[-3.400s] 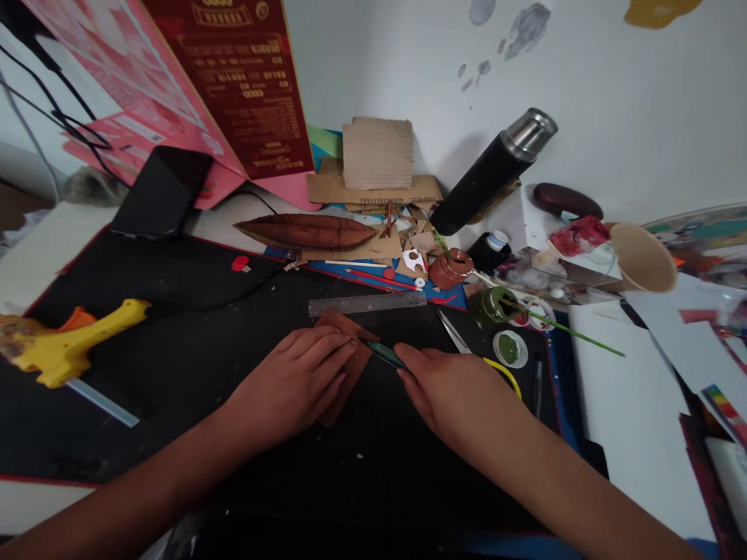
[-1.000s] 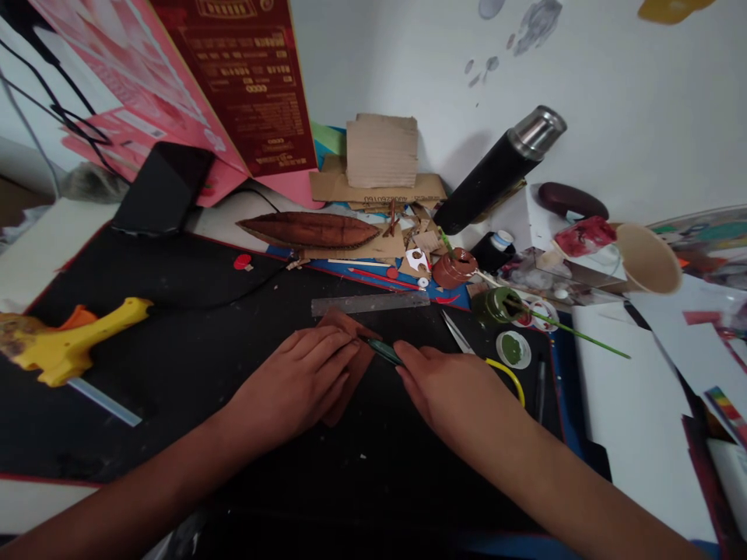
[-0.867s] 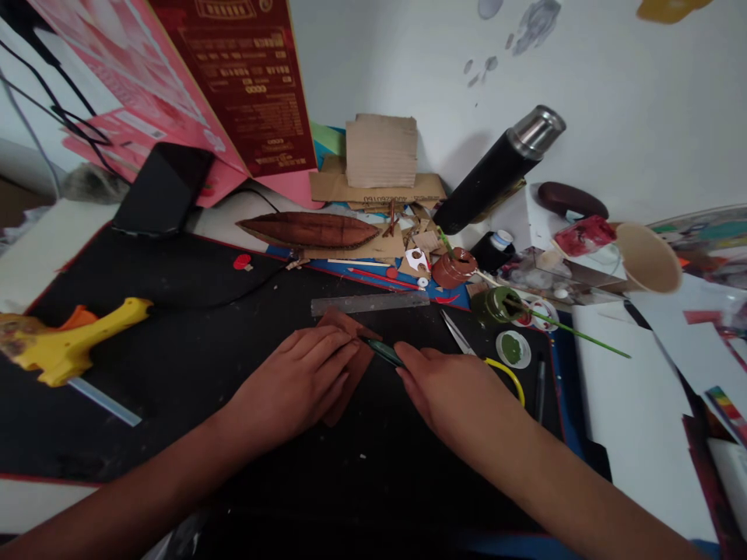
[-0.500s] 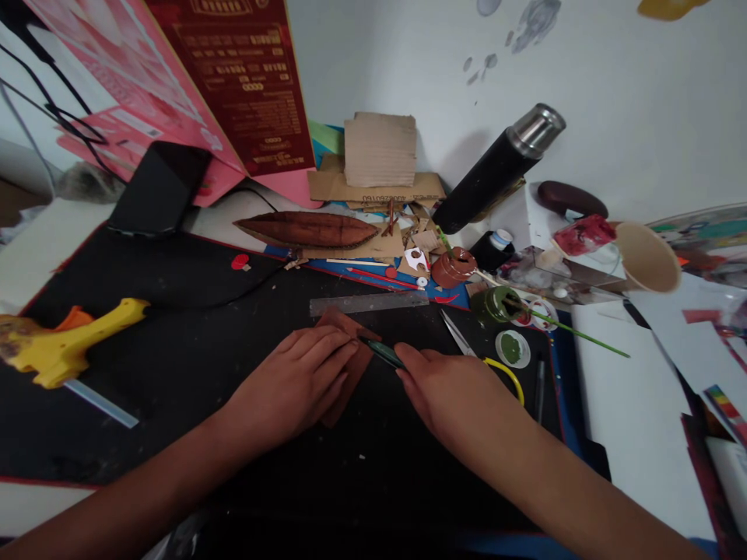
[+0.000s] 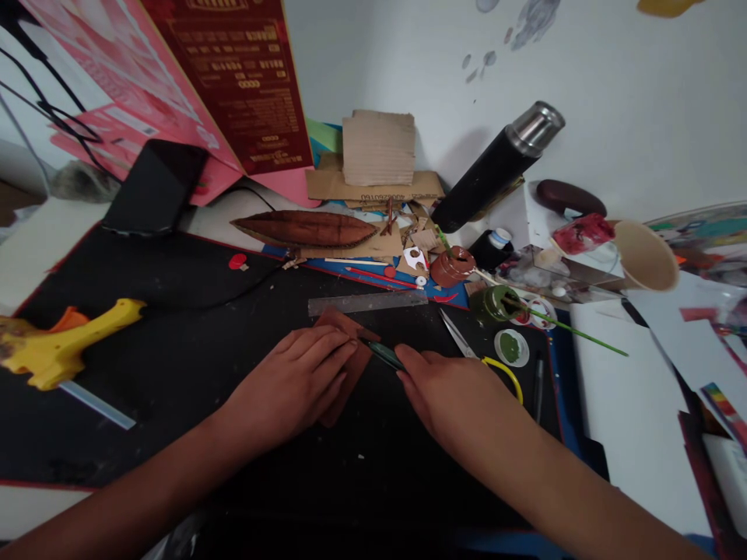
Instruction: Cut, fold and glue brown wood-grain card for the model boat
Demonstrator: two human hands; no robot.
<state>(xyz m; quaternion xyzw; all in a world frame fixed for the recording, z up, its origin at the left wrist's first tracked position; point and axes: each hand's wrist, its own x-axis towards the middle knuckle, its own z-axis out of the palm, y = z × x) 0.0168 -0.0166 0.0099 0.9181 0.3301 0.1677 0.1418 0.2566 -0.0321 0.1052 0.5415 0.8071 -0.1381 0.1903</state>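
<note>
A brown piece of card lies on the black mat, partly covered by my left hand. The fingers of that hand are bent together and pressed onto the card, holding it down. My right hand is closed round a dark green craft knife, whose tip points left and meets the card just beside my left fingertips. Just beyond the card lies a clear ruler. To the right of it, scissors with yellow handles lie partly behind my right hand.
A yellow glue gun lies at the left. Behind are a phone, a brown boat-shaped piece and cardboard scraps. Paint jars and a black flask stand to the right, with a green-tipped stick across the jar.
Both hands, the card and the knife keep nearly the same position. The whole view has shifted very slightly to the left.
</note>
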